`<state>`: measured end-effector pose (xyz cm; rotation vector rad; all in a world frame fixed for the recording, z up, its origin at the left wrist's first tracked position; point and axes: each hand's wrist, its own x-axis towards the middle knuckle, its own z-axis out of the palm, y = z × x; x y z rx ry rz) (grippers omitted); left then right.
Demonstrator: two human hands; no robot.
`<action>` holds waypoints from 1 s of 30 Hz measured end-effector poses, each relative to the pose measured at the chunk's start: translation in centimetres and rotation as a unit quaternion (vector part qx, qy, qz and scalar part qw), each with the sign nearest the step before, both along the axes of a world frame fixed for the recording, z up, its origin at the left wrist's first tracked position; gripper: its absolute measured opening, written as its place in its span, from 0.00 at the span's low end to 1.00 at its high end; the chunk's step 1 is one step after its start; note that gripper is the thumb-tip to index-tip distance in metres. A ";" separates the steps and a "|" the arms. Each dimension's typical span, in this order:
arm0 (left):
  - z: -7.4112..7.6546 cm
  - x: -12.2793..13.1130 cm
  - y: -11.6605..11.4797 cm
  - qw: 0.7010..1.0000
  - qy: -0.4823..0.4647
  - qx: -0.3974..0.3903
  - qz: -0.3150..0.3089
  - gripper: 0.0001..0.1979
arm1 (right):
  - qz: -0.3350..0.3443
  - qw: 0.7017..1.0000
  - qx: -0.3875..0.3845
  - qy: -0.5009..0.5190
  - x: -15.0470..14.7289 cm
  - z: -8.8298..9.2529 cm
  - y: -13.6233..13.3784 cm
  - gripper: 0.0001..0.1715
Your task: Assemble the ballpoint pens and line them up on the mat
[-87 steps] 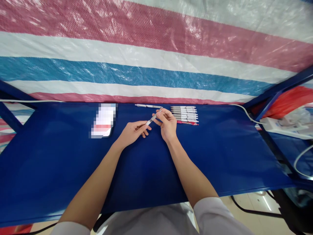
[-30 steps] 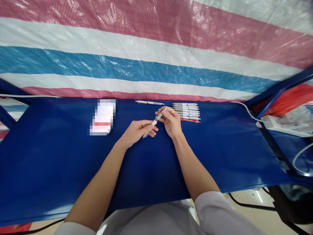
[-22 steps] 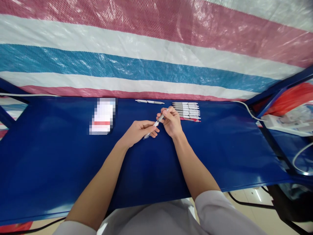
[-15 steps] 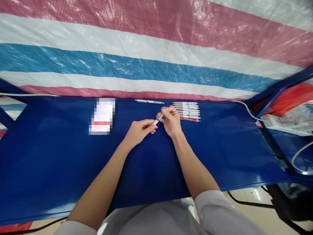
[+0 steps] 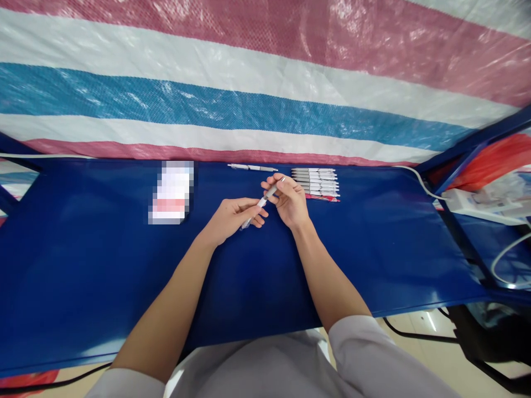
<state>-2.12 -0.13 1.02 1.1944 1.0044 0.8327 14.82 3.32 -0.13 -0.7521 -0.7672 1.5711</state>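
Note:
A white and grey pen (image 5: 271,192) slants between my two hands above the blue tabletop (image 5: 253,287). My left hand (image 5: 237,218) pinches its white lower part between thumb and fingers. The grey end lies in the fingers of my right hand (image 5: 290,200), thumb against it and the tip showing. Behind my hands another white and grey pen (image 5: 252,167) lies flat. To the right of my right hand, several white and grey pens (image 5: 316,179) lie side by side in a stack, with red pens (image 5: 323,197) at the near side.
A blurred-out white and red rectangular item (image 5: 171,193) lies on the left. A striped plastic sheet (image 5: 249,110) hangs along the back edge. At the right stand a blue frame post (image 5: 464,152), a white cable (image 5: 421,185), a red bag (image 5: 493,163) and a white box (image 5: 477,204).
My left grip on the pen has shifted, and more of its white end now shows below the left thumb. My right fingers have loosened and spread a little. The camera view has shifted slightly.

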 end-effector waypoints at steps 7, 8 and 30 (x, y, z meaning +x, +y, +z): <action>0.0 -0.2 -0.1 1.000 0.021 0.013 0.000 0.20 | 0.000 1.000 -0.009 -0.011 0.1 -0.2 0.1 0.13; -0.1 -0.2 -0.1 0.999 0.032 0.027 0.002 0.19 | -0.005 1.000 -0.009 -0.013 0.1 -0.2 0.1 0.14; 0.0 -0.1 -0.2 0.997 -0.050 -0.056 -0.019 0.18 | 0.012 1.000 -0.002 0.025 0.0 -0.4 0.0 0.14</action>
